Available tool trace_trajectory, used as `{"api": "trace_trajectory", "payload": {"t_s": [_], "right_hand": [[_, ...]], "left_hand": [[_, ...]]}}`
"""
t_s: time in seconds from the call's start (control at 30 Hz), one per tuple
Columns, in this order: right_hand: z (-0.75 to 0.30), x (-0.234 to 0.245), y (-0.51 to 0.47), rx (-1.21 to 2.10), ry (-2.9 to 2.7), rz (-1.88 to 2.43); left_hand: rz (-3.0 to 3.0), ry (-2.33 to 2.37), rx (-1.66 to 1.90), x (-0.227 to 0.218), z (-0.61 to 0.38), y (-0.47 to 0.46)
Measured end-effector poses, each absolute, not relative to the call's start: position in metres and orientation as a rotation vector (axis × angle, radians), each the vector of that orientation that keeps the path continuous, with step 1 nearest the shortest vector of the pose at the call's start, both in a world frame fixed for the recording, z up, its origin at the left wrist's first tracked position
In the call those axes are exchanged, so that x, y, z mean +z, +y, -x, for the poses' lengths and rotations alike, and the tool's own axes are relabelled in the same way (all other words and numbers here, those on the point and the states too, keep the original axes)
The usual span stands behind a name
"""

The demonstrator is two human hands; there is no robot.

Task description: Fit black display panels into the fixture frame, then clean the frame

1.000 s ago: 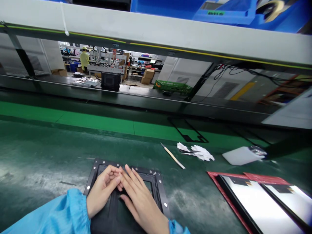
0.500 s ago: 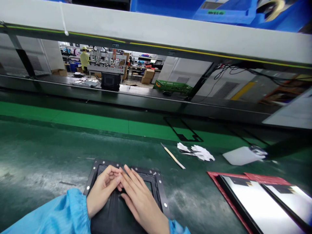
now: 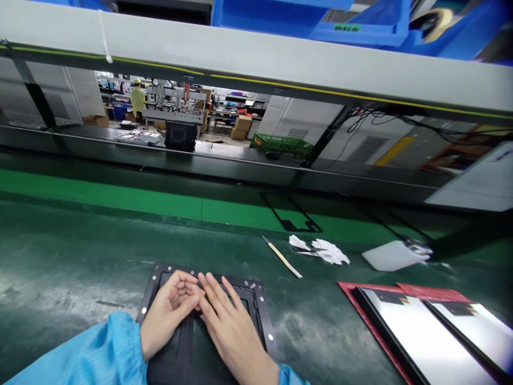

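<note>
Frame (image 3: 182, 350), black with pale dots around the rim, on the dark green bench (image 3: 80, 256) at bottom centre of the view. Middle mostly blocked by left hand (image 3: 170, 310) and right hand (image 3: 232, 321), with rim and lower bars peeking out around them. Next out, just right of centre: light-handled knife (image 3: 281, 256) at a slant, then crumpled white tissue (image 3: 331, 251) with a dark, pointy tool (image 3: 301, 249) against it, too small to make out. Thin black cutout (image 3: 302, 224) just above, on the bright green strip (image 3: 152, 203). White bottle (image 3: 393, 256) farther right, bright-faced panels (image 3: 417, 331) on red sheeting (image 3: 430, 292) down at lower right. Pale shelf (image 3: 256, 53) with blue bins (image 3: 264, 18) clear across the top. Upper left, through the gap: person in yellow (image 3: 138, 99), way back.

As for pose: left curled, thumb up against the fingers. Right stretched nearly straight, back up, tips meeting the left's. Can't tell about anything tiny pinched in the left. Blue sleeves (image 3: 92, 347) in from the bottom edge.
</note>
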State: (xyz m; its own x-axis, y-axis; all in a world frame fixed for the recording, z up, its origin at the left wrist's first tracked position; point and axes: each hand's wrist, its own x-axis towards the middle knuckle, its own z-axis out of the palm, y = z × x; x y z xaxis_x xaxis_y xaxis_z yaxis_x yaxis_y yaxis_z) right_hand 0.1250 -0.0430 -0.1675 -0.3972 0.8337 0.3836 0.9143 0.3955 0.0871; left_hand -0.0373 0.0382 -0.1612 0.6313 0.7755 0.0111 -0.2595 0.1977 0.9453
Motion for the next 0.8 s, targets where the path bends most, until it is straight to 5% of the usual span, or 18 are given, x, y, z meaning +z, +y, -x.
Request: {"api": "trace_trajectory", "payload": {"t_s": [0.8], "right_hand": [[-0.1206, -0.1654, -0.0434, -0.497, -2.365, 1.504]], "left_hand": [[-1.142, 0.673, 0.749, -0.1588, 0.0434, 0.0443]]}}
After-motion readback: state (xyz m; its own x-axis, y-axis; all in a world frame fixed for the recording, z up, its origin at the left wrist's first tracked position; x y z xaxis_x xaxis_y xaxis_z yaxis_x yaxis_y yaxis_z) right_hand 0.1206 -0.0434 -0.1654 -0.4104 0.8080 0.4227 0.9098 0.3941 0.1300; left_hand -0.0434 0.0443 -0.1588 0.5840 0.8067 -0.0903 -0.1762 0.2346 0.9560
